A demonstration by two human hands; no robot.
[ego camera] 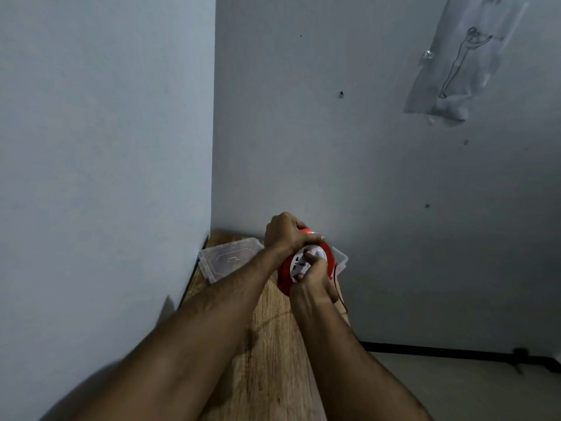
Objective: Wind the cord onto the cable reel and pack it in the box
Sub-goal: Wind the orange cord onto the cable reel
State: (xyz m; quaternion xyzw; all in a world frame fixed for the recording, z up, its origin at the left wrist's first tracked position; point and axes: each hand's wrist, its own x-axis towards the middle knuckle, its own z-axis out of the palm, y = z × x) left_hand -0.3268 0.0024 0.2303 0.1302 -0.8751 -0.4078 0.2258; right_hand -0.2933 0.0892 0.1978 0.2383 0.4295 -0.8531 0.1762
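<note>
The cable reel [306,265] is a round red plastic drum w/ a white centre face showing dark socket slots, held tilted above the far end of the table [267,344], a narrow top w/ light wood grain, set in a corner btwn two plain pale walls. The left hand [287,232] has its grip closed over the reel's top rim, fingers wrapped across the red edge. The right hand [314,282] is closed on the white centre, fingertips pinched at what looks like a small knob or handle; exact part is blurred. A thin red cord [339,294] hangs from the reel's right side and trails down past the table edge. Behind the reel, a clear plastic box [341,259] shows only one corner; contents cannot be told. Its clear flat lid [227,259], rectangular w/ a moulded raised panel, sits just left of it, near the left wall. On the right wall, a crumpled clear plastic sheet [455,65] is stuck up w/ a thin line drawing on it.
</note>
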